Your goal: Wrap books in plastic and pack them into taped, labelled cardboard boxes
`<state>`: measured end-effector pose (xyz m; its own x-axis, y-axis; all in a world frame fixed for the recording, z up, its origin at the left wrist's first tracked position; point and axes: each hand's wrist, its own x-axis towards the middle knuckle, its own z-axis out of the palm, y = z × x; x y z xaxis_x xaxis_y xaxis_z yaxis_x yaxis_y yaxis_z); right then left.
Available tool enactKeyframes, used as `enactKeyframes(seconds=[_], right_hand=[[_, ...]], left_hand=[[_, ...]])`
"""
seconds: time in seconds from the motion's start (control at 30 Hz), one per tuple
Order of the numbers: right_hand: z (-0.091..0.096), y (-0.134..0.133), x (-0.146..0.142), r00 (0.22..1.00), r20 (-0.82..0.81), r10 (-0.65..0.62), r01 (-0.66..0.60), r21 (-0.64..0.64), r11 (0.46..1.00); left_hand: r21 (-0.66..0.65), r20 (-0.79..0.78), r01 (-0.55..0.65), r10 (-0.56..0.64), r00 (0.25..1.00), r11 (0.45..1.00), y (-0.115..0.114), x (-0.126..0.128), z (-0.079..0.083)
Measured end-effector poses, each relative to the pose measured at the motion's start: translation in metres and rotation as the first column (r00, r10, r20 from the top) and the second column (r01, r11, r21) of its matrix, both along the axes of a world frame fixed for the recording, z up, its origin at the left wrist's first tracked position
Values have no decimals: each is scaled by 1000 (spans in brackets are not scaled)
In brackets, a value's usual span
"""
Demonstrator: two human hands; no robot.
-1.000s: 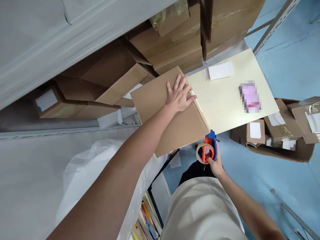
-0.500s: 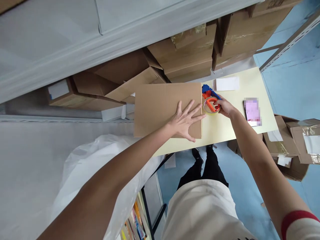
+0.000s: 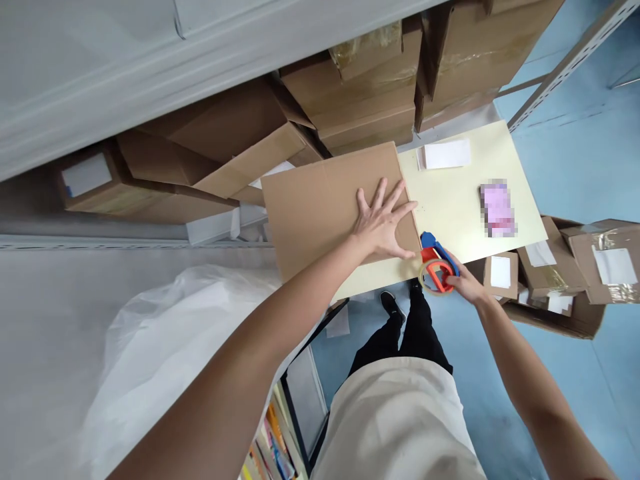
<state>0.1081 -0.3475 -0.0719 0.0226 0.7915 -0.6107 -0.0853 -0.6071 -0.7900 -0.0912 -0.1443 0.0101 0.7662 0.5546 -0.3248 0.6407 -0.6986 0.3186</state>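
Note:
A closed brown cardboard box [image 3: 320, 207] rests at an angle on the pale yellow table [image 3: 475, 233]. My left hand [image 3: 383, 223] lies spread on its top, close to the right edge. In my right hand [image 3: 465, 280] is a blue and red tape dispenser [image 3: 439, 263] with a roll of tape. The dispenser's blue head is by the box's near right corner; whether it touches the cardboard I cannot tell. Its lower part hangs past the table's front edge.
White papers [image 3: 447, 154] and a phone-like object [image 3: 497, 208], blurred out, lie on the table. Cardboard boxes [image 3: 370, 100] line the shelf behind. More boxes [image 3: 550, 260] stand on the floor at right. A white plastic bag [image 3: 185, 347] bulges at left.
My right hand has drawn the tape dispenser toward me along the box's right side, past the table edge. The box has turned slightly, with my left hand still spread on it.

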Motion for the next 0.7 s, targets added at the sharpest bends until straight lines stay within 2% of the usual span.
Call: enactKeyframes(seconds=[0.07,0.13,0.2,0.3,0.37,0.47,0.57,0.63,0.7], right_hand=[[-3,-31,-9,996,6,-85,85,3,996],[-8,-46,-22,989,6,-149,148,23,989],[-13,-47,-37,979,4,-204,203,46,978],[-19,-28,-55,948,2,-319,317,91,944],[-21,-1,-57,931,-4,-366,364,126,923],[-19,58,-37,949,-32,-312,314,145,938],[-13,132,-8,969,-121,-217,233,138,962],[-9,183,4,970,-175,-169,195,147,970],[-8,229,8,969,-216,-122,153,131,980]], left_hand=[[8,3,-44,44,999,999,-2,8,1],[14,2,-78,78,997,997,-4,14,2],[18,1,-111,111,994,994,-5,18,2],[40,5,-203,203,979,978,-1,27,-3],[70,5,-301,301,954,951,8,33,-10],[98,-9,-422,425,905,901,34,35,-15],[84,-18,-483,486,874,871,60,17,-5],[50,-36,-466,468,883,883,65,-7,9],[-13,-68,-355,353,933,935,56,-32,23]])
